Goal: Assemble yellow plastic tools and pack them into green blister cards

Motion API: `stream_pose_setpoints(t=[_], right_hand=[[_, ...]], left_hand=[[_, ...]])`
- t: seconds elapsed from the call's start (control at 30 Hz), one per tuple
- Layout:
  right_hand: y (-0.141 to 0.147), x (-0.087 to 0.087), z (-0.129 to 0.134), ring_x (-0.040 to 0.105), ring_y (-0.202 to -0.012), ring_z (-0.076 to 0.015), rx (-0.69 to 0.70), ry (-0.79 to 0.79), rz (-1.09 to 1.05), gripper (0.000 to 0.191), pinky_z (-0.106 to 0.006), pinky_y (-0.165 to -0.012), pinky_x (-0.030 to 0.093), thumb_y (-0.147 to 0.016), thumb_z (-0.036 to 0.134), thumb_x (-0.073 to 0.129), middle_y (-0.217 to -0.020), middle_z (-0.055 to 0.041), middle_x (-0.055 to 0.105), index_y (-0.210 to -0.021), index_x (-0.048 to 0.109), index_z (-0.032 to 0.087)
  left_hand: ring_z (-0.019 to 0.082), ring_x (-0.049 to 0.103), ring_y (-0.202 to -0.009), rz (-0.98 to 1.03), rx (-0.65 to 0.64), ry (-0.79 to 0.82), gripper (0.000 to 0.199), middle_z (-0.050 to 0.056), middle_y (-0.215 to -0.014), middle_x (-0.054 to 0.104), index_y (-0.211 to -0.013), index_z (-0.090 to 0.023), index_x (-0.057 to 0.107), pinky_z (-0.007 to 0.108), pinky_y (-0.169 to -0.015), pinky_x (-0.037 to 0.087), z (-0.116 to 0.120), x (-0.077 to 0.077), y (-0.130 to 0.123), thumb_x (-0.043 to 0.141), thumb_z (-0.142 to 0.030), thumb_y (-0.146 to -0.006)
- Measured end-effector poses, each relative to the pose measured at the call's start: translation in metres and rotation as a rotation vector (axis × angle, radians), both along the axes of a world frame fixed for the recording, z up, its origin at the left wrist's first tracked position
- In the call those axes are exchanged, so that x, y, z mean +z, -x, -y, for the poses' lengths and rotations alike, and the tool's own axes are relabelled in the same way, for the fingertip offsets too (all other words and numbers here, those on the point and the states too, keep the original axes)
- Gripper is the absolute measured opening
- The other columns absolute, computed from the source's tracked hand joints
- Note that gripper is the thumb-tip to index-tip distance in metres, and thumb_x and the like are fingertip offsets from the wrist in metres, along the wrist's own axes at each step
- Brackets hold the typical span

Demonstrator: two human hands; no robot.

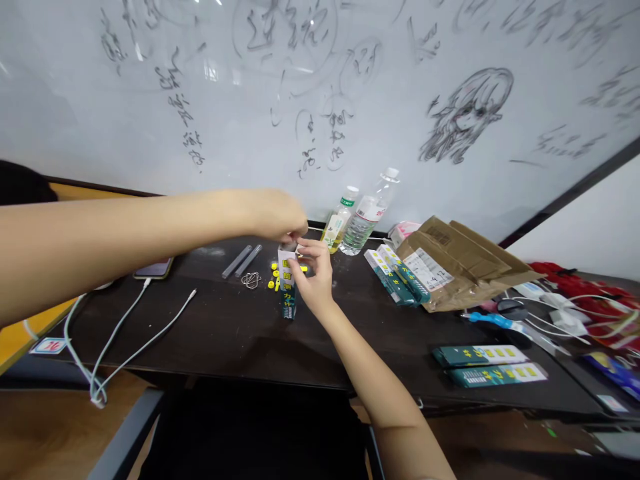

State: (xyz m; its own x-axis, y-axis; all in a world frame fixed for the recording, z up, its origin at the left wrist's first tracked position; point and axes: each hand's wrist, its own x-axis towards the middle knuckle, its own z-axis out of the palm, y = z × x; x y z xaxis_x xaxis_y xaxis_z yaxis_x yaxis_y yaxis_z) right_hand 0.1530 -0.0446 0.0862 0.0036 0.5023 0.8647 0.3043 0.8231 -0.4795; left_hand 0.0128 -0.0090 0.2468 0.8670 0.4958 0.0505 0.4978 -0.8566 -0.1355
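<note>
A narrow green and white cardboard box (289, 293) with yellow print stands upright on the dark table. My right hand (316, 273) grips it near its top, thumb on the near side. Over the box's upper end is my left hand (280, 217), its fingers closed and pointing down at the opening; what they hold, if anything, is hidden. Small yellow plastic parts (271, 284) lie around the box, partly covered by it. To the left are two clear tubes (237, 261) and a tangle of thin loops (251, 280).
Two bottles (367, 220) stand by the whiteboard. Right of them are more narrow boxes (395, 277), a brown paper bag (450, 267) and red material with white cables. Two further boxes (490, 367) lie near the right front edge. White cables (120, 333) and a phone (155, 269) are left.
</note>
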Motion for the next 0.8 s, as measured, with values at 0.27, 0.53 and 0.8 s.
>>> stream_pose_setpoints(t=[0.27,0.53,0.8], right_hand=[[-0.005,-0.002,0.004,0.056,-0.108,-0.0199,0.025,-0.001,-0.041,0.021,-0.032,-0.074,0.057,-0.083,0.021,0.061,-0.112,-0.0075,0.054,-0.100,0.049,0.025],[-0.002,-0.005,0.002,0.060,-0.093,-0.0148,0.035,0.046,-0.180,0.042,-0.031,-0.076,0.057,-0.082,0.021,0.063,-0.118,-0.0076,0.053,-0.116,0.039,0.027],[-0.015,0.000,0.002,0.055,-0.106,-0.0216,-0.069,-0.020,-0.003,0.023,-0.035,-0.073,0.058,-0.084,0.021,0.057,-0.111,-0.0080,0.051,-0.107,0.056,0.026]], left_hand=[[0.015,0.057,-0.061,0.532,-0.092,0.091,0.013,0.001,-0.063,0.063,-0.072,-0.024,0.067,0.026,-0.060,0.039,0.000,-0.035,0.036,0.060,-0.032,-0.078],[0.014,0.061,-0.086,1.097,-0.021,0.229,0.022,0.006,-0.098,0.064,-0.105,-0.020,0.059,0.024,-0.069,0.051,0.013,-0.105,0.024,0.055,-0.030,-0.087],[0.017,0.057,-0.101,1.502,0.014,0.200,0.021,0.007,-0.104,0.058,-0.097,-0.021,0.069,0.032,-0.083,0.052,0.019,-0.149,-0.015,0.051,-0.030,-0.090]])
